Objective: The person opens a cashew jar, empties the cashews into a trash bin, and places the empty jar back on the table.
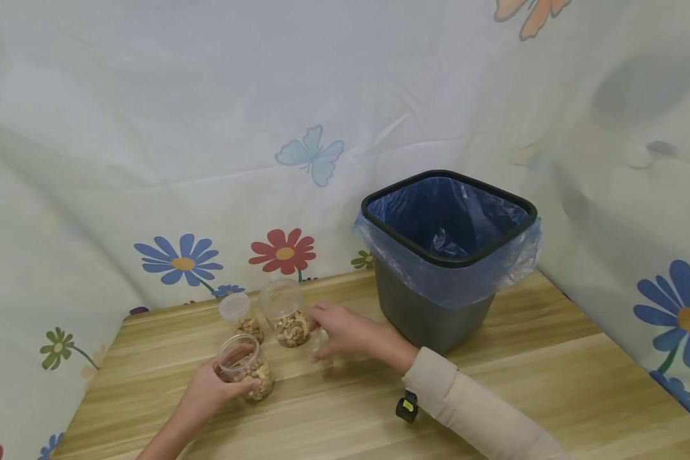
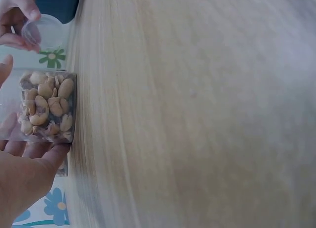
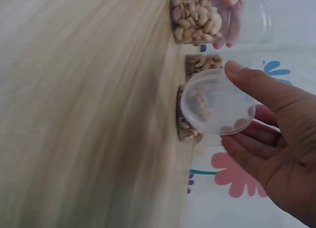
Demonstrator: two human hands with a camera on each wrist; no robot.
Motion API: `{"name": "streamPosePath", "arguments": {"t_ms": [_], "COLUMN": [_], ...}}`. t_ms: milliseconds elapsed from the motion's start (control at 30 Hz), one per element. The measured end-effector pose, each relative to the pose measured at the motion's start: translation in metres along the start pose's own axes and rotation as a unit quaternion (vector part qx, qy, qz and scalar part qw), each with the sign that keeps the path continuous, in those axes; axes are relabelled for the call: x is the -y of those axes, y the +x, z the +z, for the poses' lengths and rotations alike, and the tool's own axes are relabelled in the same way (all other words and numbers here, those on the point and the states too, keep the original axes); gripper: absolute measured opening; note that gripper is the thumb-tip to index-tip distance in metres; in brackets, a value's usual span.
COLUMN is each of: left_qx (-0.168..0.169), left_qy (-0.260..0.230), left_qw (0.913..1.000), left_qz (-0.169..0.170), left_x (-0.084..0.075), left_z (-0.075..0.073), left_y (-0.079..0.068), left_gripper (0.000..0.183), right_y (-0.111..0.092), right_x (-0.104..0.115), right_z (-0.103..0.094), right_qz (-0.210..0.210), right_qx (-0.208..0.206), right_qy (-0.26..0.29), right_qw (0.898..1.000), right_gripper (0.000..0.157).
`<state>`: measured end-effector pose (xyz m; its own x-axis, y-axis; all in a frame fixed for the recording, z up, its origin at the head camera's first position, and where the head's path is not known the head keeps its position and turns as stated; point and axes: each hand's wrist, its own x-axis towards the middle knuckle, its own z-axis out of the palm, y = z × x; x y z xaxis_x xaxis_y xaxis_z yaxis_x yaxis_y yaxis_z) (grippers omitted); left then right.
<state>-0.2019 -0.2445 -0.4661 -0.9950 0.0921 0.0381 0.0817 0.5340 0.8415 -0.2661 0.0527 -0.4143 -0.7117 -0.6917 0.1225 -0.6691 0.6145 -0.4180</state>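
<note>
My left hand grips a clear plastic jar partly filled with cashews, its mouth uncovered. In the left wrist view the fingers curl round the side of this jar, whose base is at the tabletop. A round translucent lid is pinched at its edge between thumb and fingers of my right hand, held tilted above the table. Close to the right fingertips stands a second cashew jar. Behind the gripped jar is a third, smaller-looking jar of nuts with a whitish lid on top.
A dark grey bin lined with a bluish plastic bag stands at the back right, just beyond the right forearm. Everything rests on a wood-grain table. Flower-printed white cloth hangs round its far and side edges.
</note>
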Motion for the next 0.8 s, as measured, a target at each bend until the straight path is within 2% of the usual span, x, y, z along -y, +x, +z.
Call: {"name": "streamPosePath", "arguments": {"t_ms": [233,367,533,667,800], "left_qx": [0.003,0.01,0.014,0.015,0.013], "left_qy": [0.002,-0.001,0.008,0.006,0.005], "left_qw": [0.9999,0.9998,0.9998,0.9999,0.9999], "left_qz": [-0.009,-0.016,-0.013,0.001,0.008], "left_x": [-0.001,-0.001,0.0,0.001,0.001], "left_z": [0.0,0.0,0.001,0.0,-0.002], "left_y": [-0.001,0.001,0.006,0.009,0.01], "left_gripper": [0.066,0.065,0.065,0.064,0.064], "right_y": [-0.001,0.0,0.004,0.008,0.012], "right_x": [-0.012,-0.016,-0.019,-0.025,-0.031], "right_z": [0.012,0.018,0.021,0.023,0.026], "right_qz": [-0.022,-0.01,0.029,0.032,0.035], "right_qx": [-0.037,-0.045,-0.013,0.016,0.034], "right_qy": [0.001,0.007,0.006,-0.021,-0.035], "right_qw": [0.999,0.999,0.999,0.999,0.998], "right_gripper": [0.049,0.051,0.064,0.077,0.075]}}
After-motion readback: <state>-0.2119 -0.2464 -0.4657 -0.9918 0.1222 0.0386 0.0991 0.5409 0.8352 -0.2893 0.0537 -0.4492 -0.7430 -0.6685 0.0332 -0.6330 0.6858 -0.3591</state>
